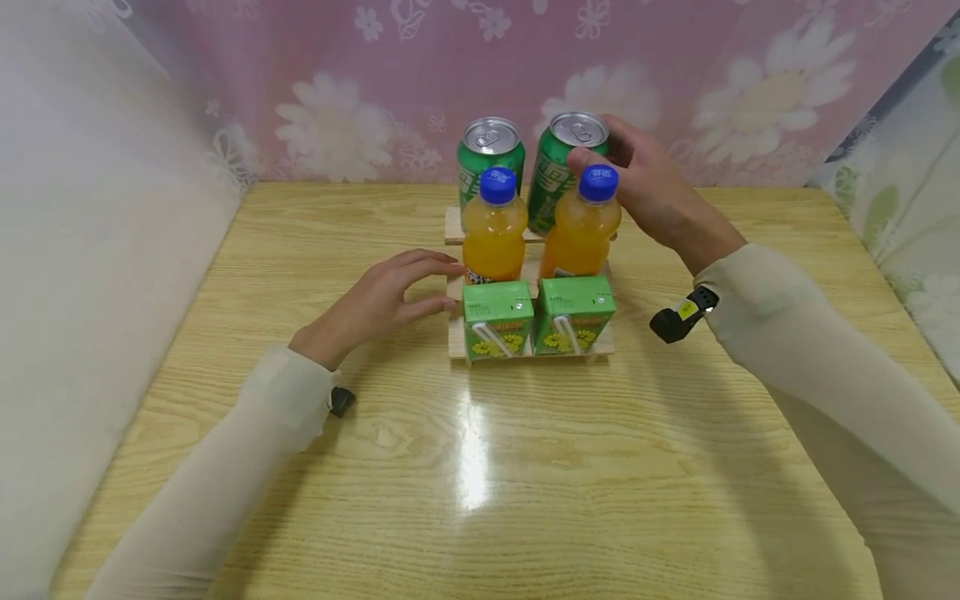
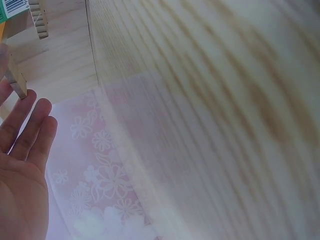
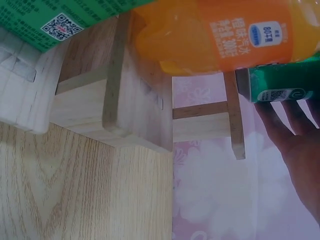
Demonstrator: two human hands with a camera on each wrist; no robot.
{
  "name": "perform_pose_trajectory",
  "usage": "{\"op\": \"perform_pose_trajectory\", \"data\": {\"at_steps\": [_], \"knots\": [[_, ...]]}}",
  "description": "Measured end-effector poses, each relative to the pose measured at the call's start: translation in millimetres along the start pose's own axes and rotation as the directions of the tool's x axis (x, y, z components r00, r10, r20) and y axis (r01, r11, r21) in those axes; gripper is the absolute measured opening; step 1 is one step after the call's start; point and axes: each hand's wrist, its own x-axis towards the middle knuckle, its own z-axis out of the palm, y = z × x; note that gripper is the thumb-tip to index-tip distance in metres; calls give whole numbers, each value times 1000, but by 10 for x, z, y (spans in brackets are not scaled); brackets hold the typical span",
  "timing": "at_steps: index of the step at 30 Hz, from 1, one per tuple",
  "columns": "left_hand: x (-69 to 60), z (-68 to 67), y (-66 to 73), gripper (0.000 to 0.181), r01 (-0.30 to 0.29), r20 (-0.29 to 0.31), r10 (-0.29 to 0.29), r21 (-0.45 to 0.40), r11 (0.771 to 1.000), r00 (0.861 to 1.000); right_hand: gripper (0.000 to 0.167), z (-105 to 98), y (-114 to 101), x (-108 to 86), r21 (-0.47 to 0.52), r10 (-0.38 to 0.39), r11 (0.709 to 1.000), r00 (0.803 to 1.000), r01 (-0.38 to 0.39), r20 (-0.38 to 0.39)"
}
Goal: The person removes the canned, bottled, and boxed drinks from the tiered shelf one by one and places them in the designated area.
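My right hand point(image 1: 663, 192) grips a green drink can point(image 1: 550, 179) at the back right of a small wooden tiered stand point(image 1: 455, 227). The can leans slightly over the top step, its base close to the wood in the right wrist view. At the stand's left edge rests my left hand point(image 1: 390, 287), fingers loosely extended, fingertips touching the wood in the left wrist view. A second green can point(image 1: 468, 171) stands at the back left. Two orange soda bottles point(image 1: 493, 237) with blue caps occupy the middle step. Two green juice cartons point(image 1: 498, 321) with straws sit on the lowest step.
The stand is on a wood-grain table point(image 1: 480, 483). Behind it hangs a pink floral curtain point(image 1: 337, 100), close to the back cans. A pale curtain point(image 1: 97, 208) borders the left side. Black wrist straps point(image 1: 678, 317) hang from the sleeves.
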Motion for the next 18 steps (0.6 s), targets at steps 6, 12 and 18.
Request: {"op": "perform_pose_trajectory", "data": {"at_steps": [6, 12, 18], "knots": [[26, -2, -4, 44, -12, -6, 12, -5, 1000, 1000, 55, -49, 12, -6, 6, -31, 1000, 999, 31, -28], [43, -10, 1, 44, -7, -3, 7, -10, 1000, 1000, 56, -131, -1, -11, -14, -7, 1000, 997, 6, -73], [25, 0, -4, 44, -4, 3, 4, -9, 1000, 1000, 51, -210, 36, -70, 34, -40, 998, 994, 43, -104]]}}
